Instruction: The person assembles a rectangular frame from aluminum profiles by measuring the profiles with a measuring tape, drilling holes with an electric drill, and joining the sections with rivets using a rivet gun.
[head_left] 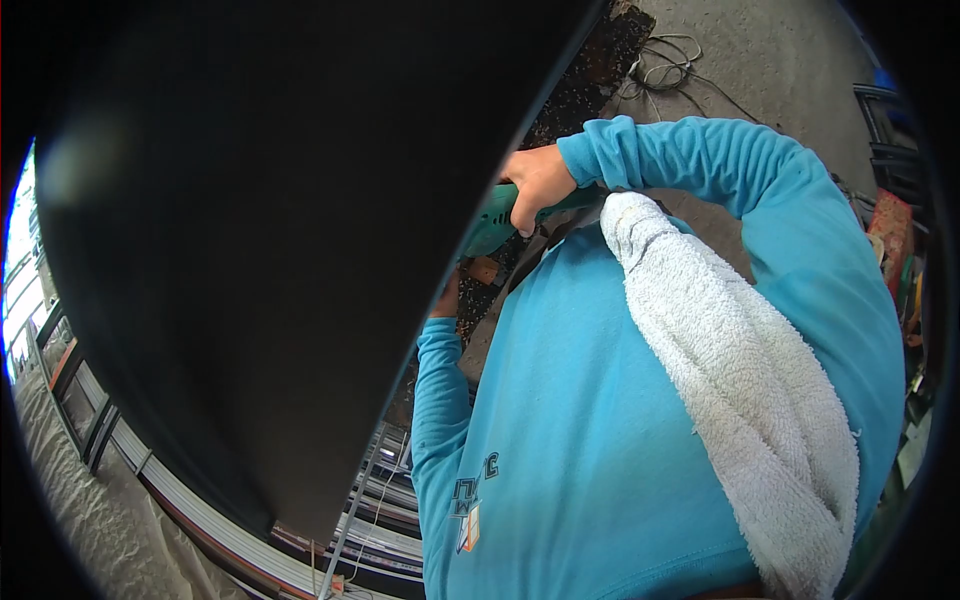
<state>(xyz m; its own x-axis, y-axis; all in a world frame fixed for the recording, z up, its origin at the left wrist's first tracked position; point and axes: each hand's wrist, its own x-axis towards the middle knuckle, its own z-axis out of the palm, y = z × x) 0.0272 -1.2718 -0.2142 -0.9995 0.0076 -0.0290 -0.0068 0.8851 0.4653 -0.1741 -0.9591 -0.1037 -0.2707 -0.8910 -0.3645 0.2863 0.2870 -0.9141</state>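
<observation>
My right hand (542, 185) is closed around the body of a green power tool (490, 222) with vent slots. The tool's front end is hidden behind a large black panel (250, 250) close to the camera, so its exact kind does not show. Below the tool, part of my left hand (447, 298) shows at the panel's edge. Its fingers are hidden. A small brown block (484, 270) lies near the tool. Over my blue shirt hangs a white towel (720, 370).
A dark surface strewn with pale chips (575, 90) lies beyond my hands. A coiled cable (668, 62) rests on the concrete floor (770, 50). Long metal profiles (190, 490) are stacked at the lower left. Clutter (895, 250) stands along the right edge.
</observation>
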